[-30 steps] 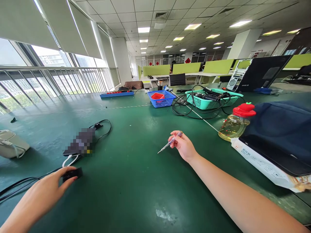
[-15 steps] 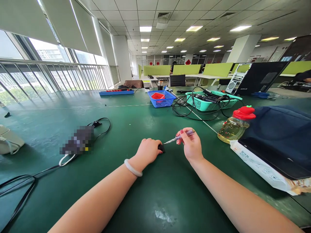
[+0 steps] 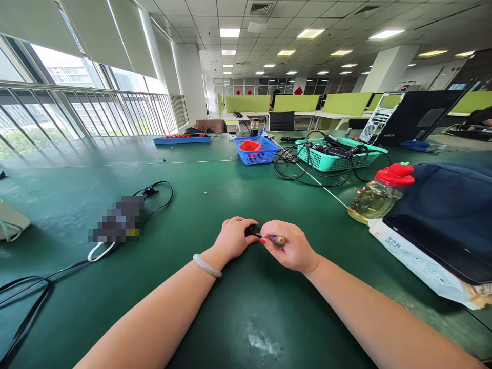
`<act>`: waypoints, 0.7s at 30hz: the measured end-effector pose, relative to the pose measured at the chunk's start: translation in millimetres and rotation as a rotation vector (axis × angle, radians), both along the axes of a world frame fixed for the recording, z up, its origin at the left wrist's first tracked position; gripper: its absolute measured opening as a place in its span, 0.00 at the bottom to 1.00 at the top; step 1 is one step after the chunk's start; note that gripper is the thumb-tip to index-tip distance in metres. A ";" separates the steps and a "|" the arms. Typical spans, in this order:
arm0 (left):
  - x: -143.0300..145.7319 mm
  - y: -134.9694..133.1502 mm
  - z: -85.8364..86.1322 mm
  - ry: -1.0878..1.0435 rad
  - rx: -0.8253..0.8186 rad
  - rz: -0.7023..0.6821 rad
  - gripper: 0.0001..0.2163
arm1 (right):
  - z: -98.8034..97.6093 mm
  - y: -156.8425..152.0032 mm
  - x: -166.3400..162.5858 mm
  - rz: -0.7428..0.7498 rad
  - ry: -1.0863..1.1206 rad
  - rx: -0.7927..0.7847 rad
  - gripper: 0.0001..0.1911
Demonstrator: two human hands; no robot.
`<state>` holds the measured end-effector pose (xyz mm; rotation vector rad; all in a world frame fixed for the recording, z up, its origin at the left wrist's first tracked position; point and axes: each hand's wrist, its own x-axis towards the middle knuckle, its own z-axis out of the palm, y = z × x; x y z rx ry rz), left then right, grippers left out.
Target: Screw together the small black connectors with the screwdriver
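My left hand (image 3: 234,238) is closed around a small black part (image 3: 252,230), holding it low over the green tabletop (image 3: 215,318). What kind of part it is, I cannot make out. My right hand (image 3: 290,246) grips a slim screwdriver (image 3: 277,240) with a clear purplish handle, its butt end facing me. The driver's tip is hidden by the fingers, right beside the black part. Both hands meet near the middle of the view, fingertips almost touching.
To the left lies a blurred dark object (image 3: 119,220) with a cord. Farther back are a blue basket (image 3: 257,156) and a teal basket (image 3: 326,163) with tangled cables. A red-capped bottle (image 3: 374,200), a dark bag (image 3: 457,205) and a black phone (image 3: 434,246) lie right.
My right hand has moved left and turned over, bringing the screwdriver against or close to the black part. The left hand keeps its hold on the part.
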<state>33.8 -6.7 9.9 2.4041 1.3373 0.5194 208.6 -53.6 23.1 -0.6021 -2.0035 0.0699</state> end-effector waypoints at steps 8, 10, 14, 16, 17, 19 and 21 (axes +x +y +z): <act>-0.8 -0.3 2.6 -0.001 -0.019 0.002 0.15 | -1.8 -0.2 3.5 -0.068 0.033 -0.128 0.05; -0.5 -0.7 2.8 -0.004 -0.021 0.000 0.15 | -2.2 -0.4 3.9 -0.056 0.030 -0.149 0.05; -0.5 -0.4 1.3 -0.007 -0.008 0.009 0.16 | -2.0 -0.2 3.5 -0.034 0.000 -0.113 0.05; -0.8 0.0 0.3 -0.015 -0.002 0.009 0.15 | -1.7 -0.1 3.0 -0.037 -0.051 -0.072 0.06; -1.0 0.4 -0.1 -0.020 0.000 0.007 0.15 | -1.4 -0.1 2.6 -0.040 -0.088 -0.046 0.06; -1.4 1.4 -0.8 -0.023 0.001 0.015 0.16 | -0.7 -0.3 1.5 -0.038 -0.175 0.019 0.08; -1.9 2.5 -1.5 -0.019 0.002 0.034 0.16 | -0.2 -0.7 -0.2 -0.022 -0.258 0.091 0.09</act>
